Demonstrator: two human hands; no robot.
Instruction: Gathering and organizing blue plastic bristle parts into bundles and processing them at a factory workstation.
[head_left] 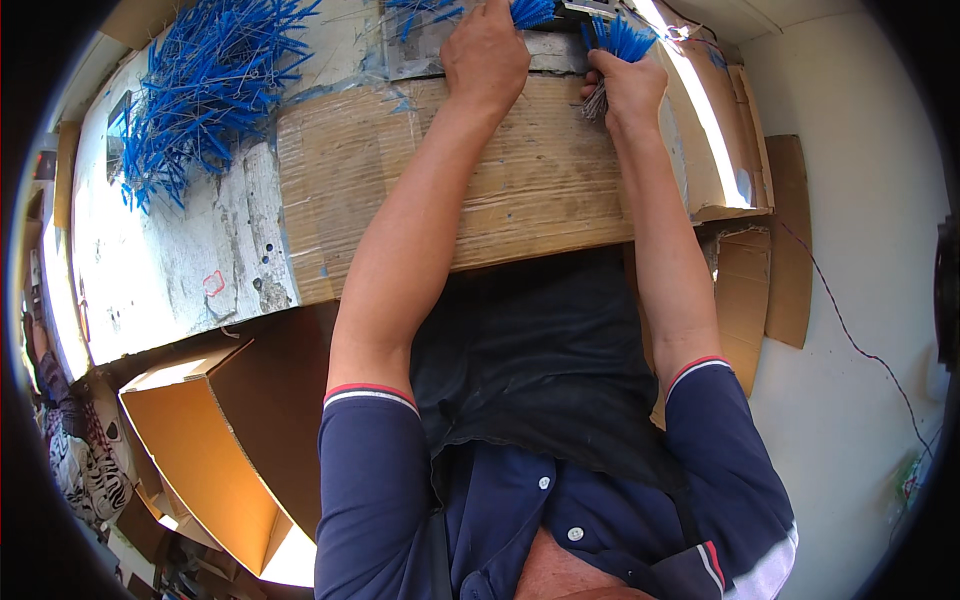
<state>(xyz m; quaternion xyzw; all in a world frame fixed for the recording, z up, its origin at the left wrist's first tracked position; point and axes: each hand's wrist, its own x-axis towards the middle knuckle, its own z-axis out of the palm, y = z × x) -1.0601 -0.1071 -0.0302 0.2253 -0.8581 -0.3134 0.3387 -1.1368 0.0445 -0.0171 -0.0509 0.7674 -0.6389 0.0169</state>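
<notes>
Near the top edge my left hand (487, 55) is closed, and a tuft of blue bristle brushes (533, 12) sticks out at its fingertips; the frame edge cuts off part of it. To its right, my right hand (632, 88) grips a bundle of small blue wire-stemmed brushes (622, 38). Their bristle ends point up and away, while the thin wire stems (596, 103) come out below the fingers. A dark metal piece (560, 52) lies on the table between the two hands. More blue brushes (415, 12) lie just left of my left hand.
A large tangled pile of blue brushes (215, 85) covers the far left of the worktable (180, 270). Taped cardboard (370, 190) covers the middle. An open cardboard box (210, 440) stands below at left. At right are cardboard sheets (787, 240) and a hanging twisted cord (850, 340).
</notes>
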